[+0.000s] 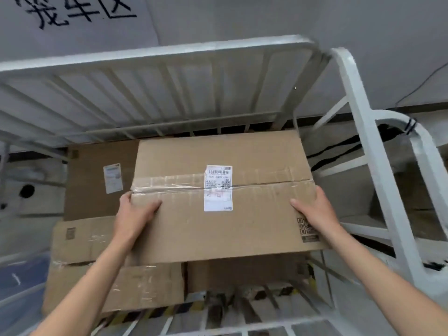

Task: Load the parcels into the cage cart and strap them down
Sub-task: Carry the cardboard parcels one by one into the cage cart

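Down on the left, other boxes (84, 238) lay inside the white cage cart (155, 52). The left hand (137, 210) gripped the big box (218, 234) by its left edge, thumb on top. The right hand (314, 210) gripped the right edge. The big box was over the other boxes, inside the cart.
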Demonstrator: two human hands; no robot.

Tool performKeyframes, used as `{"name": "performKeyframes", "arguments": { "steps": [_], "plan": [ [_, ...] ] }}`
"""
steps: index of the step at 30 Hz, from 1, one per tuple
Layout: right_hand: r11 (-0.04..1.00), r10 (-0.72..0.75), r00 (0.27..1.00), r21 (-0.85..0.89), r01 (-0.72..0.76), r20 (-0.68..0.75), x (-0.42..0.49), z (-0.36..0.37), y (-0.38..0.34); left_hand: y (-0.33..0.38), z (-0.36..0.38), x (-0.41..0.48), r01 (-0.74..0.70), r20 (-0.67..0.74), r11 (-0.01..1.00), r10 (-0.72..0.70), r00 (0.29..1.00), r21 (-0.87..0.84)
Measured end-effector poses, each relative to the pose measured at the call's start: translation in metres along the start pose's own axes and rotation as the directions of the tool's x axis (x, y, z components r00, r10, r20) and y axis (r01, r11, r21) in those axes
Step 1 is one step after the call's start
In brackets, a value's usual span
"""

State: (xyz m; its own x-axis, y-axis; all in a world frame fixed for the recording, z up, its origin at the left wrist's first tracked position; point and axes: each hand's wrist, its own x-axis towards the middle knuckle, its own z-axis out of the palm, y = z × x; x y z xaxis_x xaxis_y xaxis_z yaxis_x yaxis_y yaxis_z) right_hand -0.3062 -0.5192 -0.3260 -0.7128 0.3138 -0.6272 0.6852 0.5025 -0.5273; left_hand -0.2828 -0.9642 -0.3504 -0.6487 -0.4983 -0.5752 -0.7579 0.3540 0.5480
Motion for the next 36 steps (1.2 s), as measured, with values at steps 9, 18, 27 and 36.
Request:
{"name": "performKeyframes", "arguments": {
  "steps": [9,18,27,36],
  "plan": [
    [0.995,-0.070,0.992,0.058,0.076,-0.105,0.172,0.044,-0.010,0.032,0.094,0.148,-0.071,-0.027,0.994,0.069,0.997,-0.085],
    [0.998,-0.049,0.991,0.024,0.053,-0.126,0.228,0.064,0.028,0.006,0.150,0.173,-0.082,-0.070,0.995,0.078,0.995,-0.063],
    [0.993,-0.025,0.997,-0.118,0.016,-0.078,0.220,0.065,0.046,0.000,0.158,0.170,-0.070,-0.026,0.995,0.072,0.997,0.065],
    [0.996,-0.056,0.994,-0.073,0.050,-0.090,0.216,0.066,0.051,-0.011,0.150,0.163,-0.070,-0.068,0.997,0.069,0.995,-0.013]
  ]
}}
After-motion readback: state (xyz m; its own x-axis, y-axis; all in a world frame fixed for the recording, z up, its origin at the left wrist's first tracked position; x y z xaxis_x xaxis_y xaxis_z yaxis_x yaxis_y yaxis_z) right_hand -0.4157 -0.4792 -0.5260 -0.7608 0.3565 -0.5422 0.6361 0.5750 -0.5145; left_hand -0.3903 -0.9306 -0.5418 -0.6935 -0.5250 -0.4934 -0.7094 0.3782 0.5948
